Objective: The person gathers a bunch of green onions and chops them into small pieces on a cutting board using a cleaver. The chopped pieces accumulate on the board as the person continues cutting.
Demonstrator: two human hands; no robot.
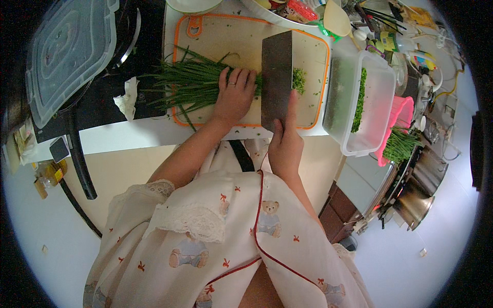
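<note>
On an orange-rimmed cutting board (246,23) lies a bunch of long green chives (192,79), its left ends reaching over the board's edge. My left hand (237,94) presses on the bunch with curled fingers, just left of the blade. In my right hand (287,142) is a cleaver (276,77), the index finger laid along its blade; the handle is hidden in the hand. Finely chopped chives (299,81) lie against the blade's right side. Right of the board, a clear plastic container (375,142) holds more chopped green pieces (360,104).
A pink basket (404,109) with more chives stands beyond the container. A large white bowl (262,11) and a rice paddle (336,17) are behind the board. At left are a translucent lid (73,54), a pan handle (81,165) and a crumpled tissue (128,99).
</note>
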